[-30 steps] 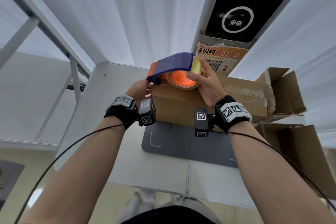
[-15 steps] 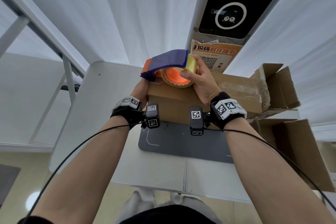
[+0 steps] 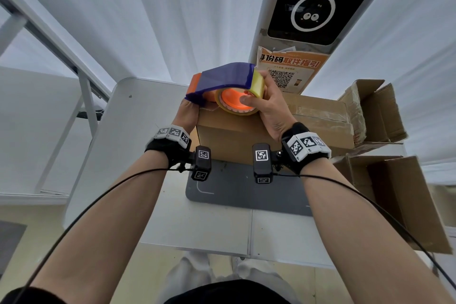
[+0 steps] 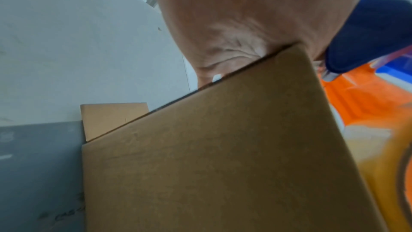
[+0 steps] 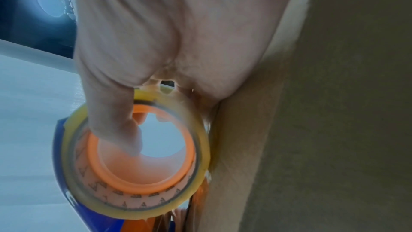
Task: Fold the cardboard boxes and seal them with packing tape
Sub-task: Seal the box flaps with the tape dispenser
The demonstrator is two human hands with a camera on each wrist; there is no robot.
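Observation:
A brown cardboard box (image 3: 229,138) stands on a grey mat (image 3: 234,192), closed flaps up. On its top left end sits a blue and orange tape dispenser (image 3: 222,79) carrying a yellowish tape roll (image 3: 257,82). My right hand (image 3: 266,106) grips the dispenser, fingers over the roll and thumb inside the orange core (image 5: 189,147). My left hand (image 3: 187,113) holds the box's upper left edge; its fingers are hidden under the dispenser. In the left wrist view the palm (image 4: 223,24) bears against the box (image 4: 223,147) corner, with the dispenser (image 4: 368,24) beside it.
The mat lies on a white table (image 3: 138,131). A taped box (image 3: 318,111) sits right behind the one I hold. Open boxes (image 3: 370,111) and folded cardboard (image 3: 399,200) crowd the right side. An orange QR poster (image 3: 286,74) and a black panel (image 3: 315,0) stand behind.
The dispenser has edged slightly left along the box top. Both hands keep their holds.

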